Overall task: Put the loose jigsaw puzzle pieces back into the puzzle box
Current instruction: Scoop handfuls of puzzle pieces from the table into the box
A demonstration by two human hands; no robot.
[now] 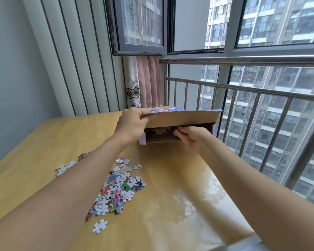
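Daylight from a tall window with a metal railing (243, 91) falls across a pale wooden counter (170, 187), which sits in a corner beside a pink curtain (147, 80). At the far edge of the counter lies the puzzle box (179, 127), its open side turned toward the person, so pieces can be fed in from the front. The left hand (132, 124) reaches forward on an outstretched arm, and its grip is closed on the box lid (181, 117), thumb on top and fingers beneath, lifting the flap to keep the opening clear. The right hand (190, 137) is at the mouth of the box with its fingers curled inward, seemingly pinching pieces as it delivers them; what it holds is too hidden to tell for certain. Some pieces inside the box (159, 131) already show pale against the cardboard. Most of the loose puzzle pieces (116, 189) lie heaped on the counter between the two forearms, a smaller cluster (65, 167) rests to the left, and a single piece (100, 226) lies nearest the person. Much of the job looks undone.
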